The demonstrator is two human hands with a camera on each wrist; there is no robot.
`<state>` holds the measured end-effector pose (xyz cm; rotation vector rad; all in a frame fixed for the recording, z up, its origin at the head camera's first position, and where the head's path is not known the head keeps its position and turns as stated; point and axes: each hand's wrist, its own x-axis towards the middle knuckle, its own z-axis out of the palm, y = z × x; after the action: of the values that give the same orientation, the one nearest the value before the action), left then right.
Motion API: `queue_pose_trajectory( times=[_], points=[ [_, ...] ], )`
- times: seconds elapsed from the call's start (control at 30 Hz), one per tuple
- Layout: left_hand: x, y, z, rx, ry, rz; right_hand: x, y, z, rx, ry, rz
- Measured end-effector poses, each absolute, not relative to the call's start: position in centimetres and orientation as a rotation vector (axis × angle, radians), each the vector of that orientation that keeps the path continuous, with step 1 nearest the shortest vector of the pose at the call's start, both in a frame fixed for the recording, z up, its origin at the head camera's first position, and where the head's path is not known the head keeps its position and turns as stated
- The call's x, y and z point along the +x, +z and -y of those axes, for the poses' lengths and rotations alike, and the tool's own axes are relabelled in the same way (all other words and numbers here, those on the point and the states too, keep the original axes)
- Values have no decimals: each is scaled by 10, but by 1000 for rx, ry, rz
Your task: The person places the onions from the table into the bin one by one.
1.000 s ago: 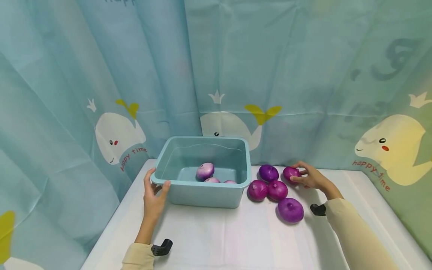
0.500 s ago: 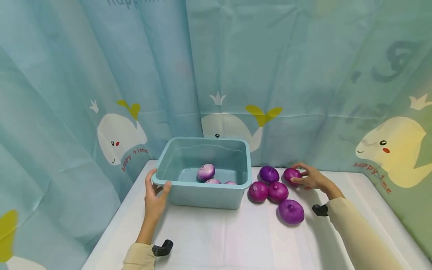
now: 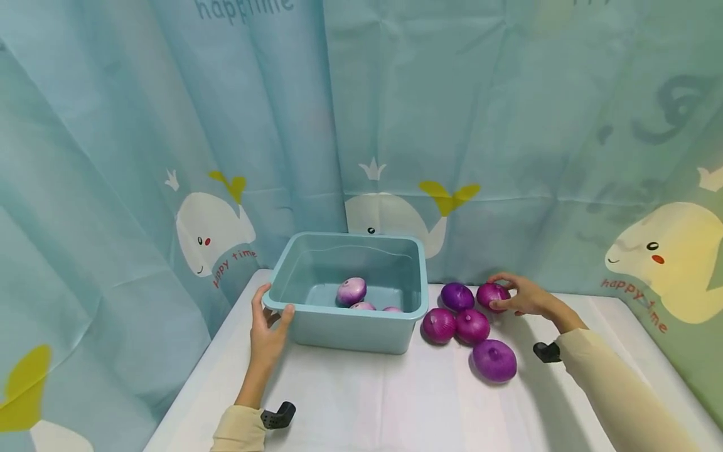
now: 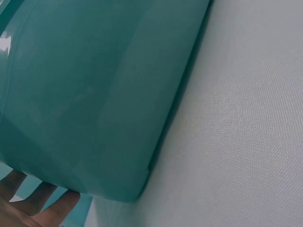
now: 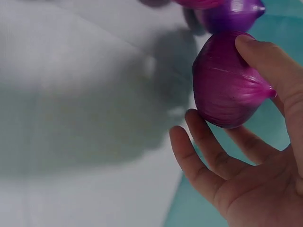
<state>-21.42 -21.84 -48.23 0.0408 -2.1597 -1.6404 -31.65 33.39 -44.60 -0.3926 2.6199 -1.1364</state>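
We see our left hand [image 3: 270,326] gripping the left front corner of the blue tub [image 3: 353,326], thumb over its rim | three onions lie inside the tub | right of the tub, our right hand [image 3: 522,296] pinches the farthest red onion [image 3: 491,294]; four more onions lie between it and the tub

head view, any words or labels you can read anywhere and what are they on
"happy time" in red on the left whale printed on the curtain.
"happy time" in red under the yellow whale at right, partly creased.
"happ time" in teal letters along the curtain's top edge, cut off by a fold.
Nothing readable on the tub or the onions.
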Motion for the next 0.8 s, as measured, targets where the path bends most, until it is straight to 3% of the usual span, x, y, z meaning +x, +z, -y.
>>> queue_pose_trajectory(
  times=[0.43, 0.8],
  points=[
    [-211, -482, 218, 50, -1632, 2180, -315, -383, -335, -810, -1031, -2890],
    [-213, -482, 217, 50, -1601, 2188, -316, -354, -331, -679, -1029, -3059]
  ],
)
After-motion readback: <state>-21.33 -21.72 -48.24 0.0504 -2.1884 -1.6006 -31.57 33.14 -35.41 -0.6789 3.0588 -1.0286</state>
